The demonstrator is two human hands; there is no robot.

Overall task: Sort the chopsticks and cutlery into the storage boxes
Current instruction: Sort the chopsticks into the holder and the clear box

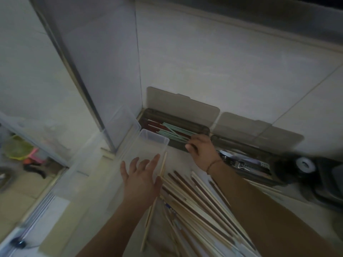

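A pale tiled wall (222,62) and a light counter (178,160) in a dim corner are seen, with a sink area at the far left. Against the wall two dark storage boxes stand end to end, lids up: the left box (148,115) holds green and red chopsticks, the right box (259,154) metal cutlery. A clear tub (154,138) stands just in front of the left box. The loose chopsticks (194,201) are heaped on the counter below both hands, their long axes fanned from the lower middle up toward the tub and boxes. The left hand (143,175) is held open with fingers spread over the tub's near end, and nothing is gripped; one pale chopstick (163,164) lies just beside its index finger. The right hand (200,151) is at the left box's near right end, fingers curled by the green chopsticks; whether any is pinched cannot be told. The heap is judged nearer to the left hand, so the next pick is probably best made there, along the sticks' length.
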